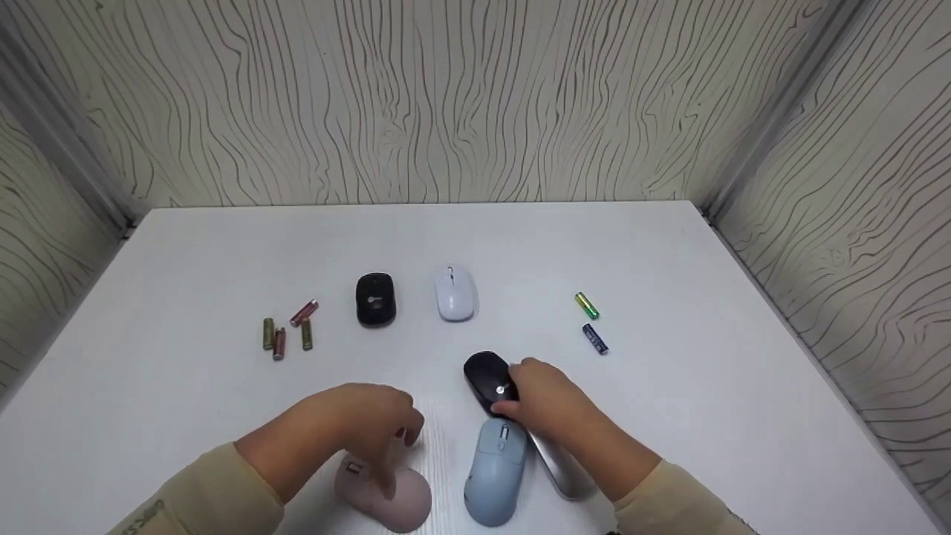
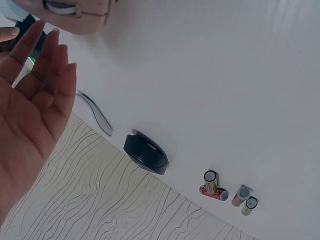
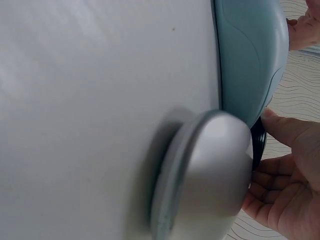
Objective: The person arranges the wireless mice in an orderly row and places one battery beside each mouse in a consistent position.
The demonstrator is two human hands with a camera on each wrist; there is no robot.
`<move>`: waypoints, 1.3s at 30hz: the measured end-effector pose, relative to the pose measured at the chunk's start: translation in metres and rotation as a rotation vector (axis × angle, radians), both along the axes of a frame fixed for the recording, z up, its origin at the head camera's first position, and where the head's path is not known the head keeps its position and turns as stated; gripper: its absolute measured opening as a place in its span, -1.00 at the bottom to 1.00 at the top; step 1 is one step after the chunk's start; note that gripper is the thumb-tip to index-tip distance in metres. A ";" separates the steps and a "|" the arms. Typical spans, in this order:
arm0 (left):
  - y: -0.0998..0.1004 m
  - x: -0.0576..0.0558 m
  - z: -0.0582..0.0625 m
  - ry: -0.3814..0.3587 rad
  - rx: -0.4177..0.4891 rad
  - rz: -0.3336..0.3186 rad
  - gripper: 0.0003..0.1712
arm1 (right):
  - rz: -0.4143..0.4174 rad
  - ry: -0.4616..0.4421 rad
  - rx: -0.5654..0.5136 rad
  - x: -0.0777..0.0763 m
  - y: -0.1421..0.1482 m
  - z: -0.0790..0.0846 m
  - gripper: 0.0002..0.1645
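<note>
My right hand (image 1: 546, 401) grips a black computer mouse (image 1: 487, 377) by its sides, thumb on one side and fingers on the other. Just in front of me, a light blue mouse (image 1: 496, 475) lies beside a silver mouse (image 1: 566, 469), which the right forearm partly covers. Over a pink mouse (image 1: 409, 501) hovers my left hand (image 1: 364, 420), holding nothing. The left wrist view shows its fingers (image 2: 52, 75) loosely bent, apart from the pink mouse (image 2: 80, 17). In the right wrist view, the black mouse (image 3: 258, 142) is mostly hidden behind the blue and silver ones.
Farther back on the white table (image 1: 223, 253) are another black mouse (image 1: 376, 299) and a white mouse (image 1: 455, 294). Several red and gold batteries (image 1: 279, 344) lie at left. A green-yellow battery (image 1: 587, 305) and a dark blue battery (image 1: 595, 339) lie at right. Wood-patterned panels (image 1: 446, 104) surround the table.
</note>
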State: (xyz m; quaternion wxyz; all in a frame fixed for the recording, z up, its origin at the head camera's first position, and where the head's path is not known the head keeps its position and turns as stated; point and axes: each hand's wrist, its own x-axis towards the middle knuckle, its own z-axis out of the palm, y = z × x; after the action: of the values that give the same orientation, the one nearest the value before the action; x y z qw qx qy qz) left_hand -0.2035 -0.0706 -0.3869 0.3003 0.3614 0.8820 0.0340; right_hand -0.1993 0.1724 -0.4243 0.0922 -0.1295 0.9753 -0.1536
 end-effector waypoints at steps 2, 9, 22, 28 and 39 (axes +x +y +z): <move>-0.002 0.002 -0.003 -0.009 -0.012 -0.005 -0.49 | -0.002 -0.001 0.002 0.000 0.000 0.000 -0.42; -0.005 0.004 -0.008 -0.060 -0.023 0.001 -0.52 | -0.006 -0.011 0.006 0.000 0.000 -0.001 -0.42; 0.006 0.003 0.001 -0.027 0.011 -0.051 -0.57 | -0.023 -0.022 -0.002 0.000 -0.001 0.000 -0.40; 0.006 0.001 0.000 0.073 0.046 -0.102 -0.62 | -0.003 -0.002 -0.014 0.000 -0.001 0.000 -0.44; 0.008 0.001 -0.001 0.138 0.130 -0.192 -0.64 | -0.017 0.001 -0.019 0.003 -0.001 0.002 -0.43</move>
State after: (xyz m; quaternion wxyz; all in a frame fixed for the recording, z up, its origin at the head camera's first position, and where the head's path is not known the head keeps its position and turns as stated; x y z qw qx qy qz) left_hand -0.2025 -0.0625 -0.3880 0.2168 0.4644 0.8579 0.0374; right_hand -0.1961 0.1717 -0.4224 0.0894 -0.1220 0.9749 -0.1635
